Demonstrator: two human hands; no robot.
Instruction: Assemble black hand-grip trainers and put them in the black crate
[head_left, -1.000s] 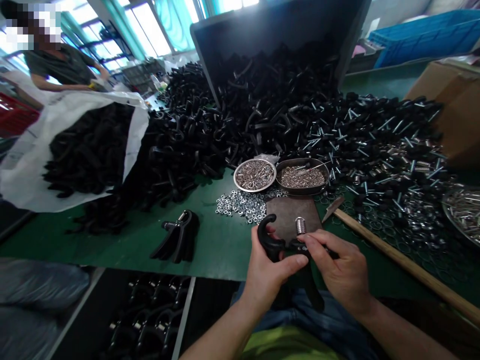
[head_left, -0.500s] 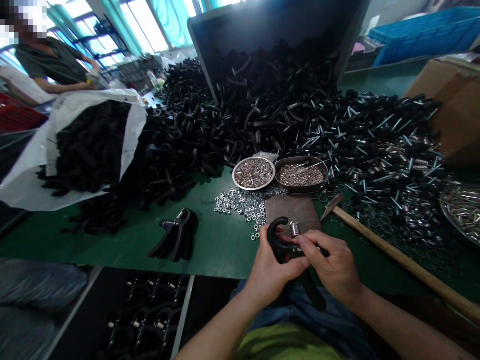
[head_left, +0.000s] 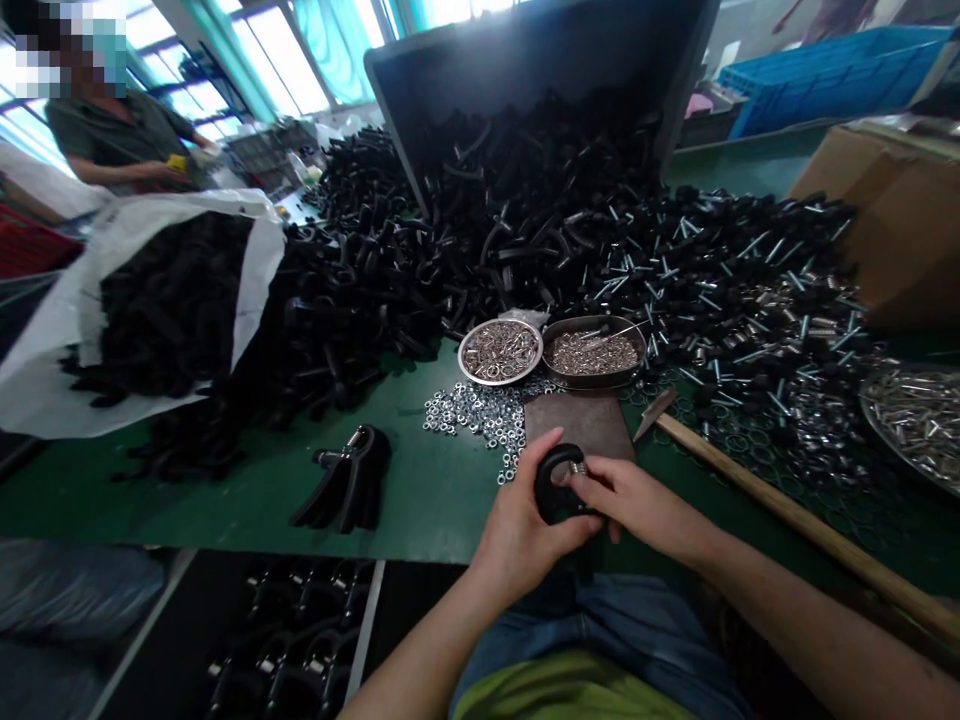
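Here, in the frame's lower middle, the left hand (head_left: 517,515) curls its fingers round a black hook (head_left: 544,488), likely to stop it wobbling; the right hand (head_left: 634,498) pinches a silver spring (head_left: 578,467), maybe to steady it.

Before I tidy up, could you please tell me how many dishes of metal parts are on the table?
3: a round dish near the middle, an oval tin just right of it, and a bowl cut off by the right edge. The piles may hide others.

Black curved piece (head_left: 548,499), lower centre; green tabletop (head_left: 247,508), lower left; blue crate (head_left: 825,80), upper right; brown carton (head_left: 892,220), right edge.
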